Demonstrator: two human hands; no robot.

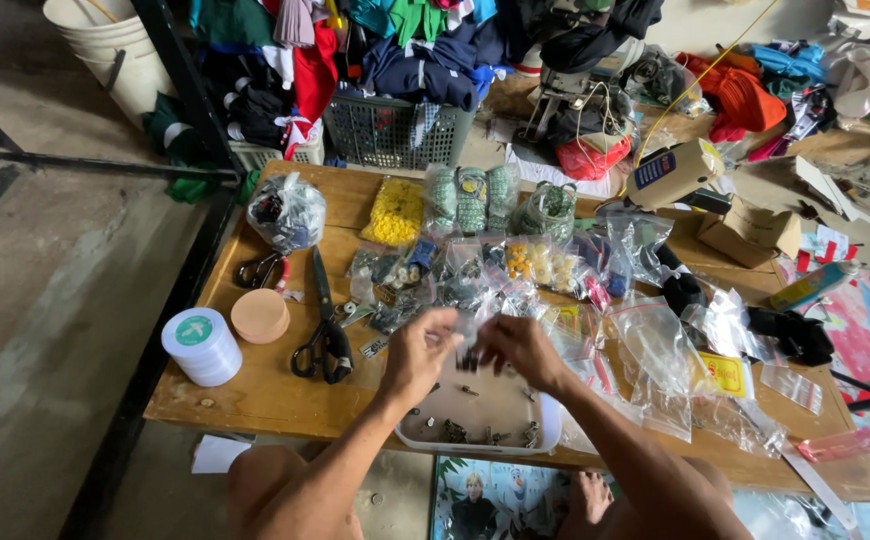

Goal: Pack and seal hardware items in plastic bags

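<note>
Two hands, the left hand (417,352) and right hand (521,347), are pinched together on a small dark metal piece (468,360) at lower centre, held above the white tray (551,432) so strays are caught.

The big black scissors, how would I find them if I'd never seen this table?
Start at the long wooden table and look at its left part, past the person's left hand. The big black-handled metal scissors lie there closed, blades pointing away, right of the flat round tan disc. They are far larger than the small scissors lying behind the disc.
</note>
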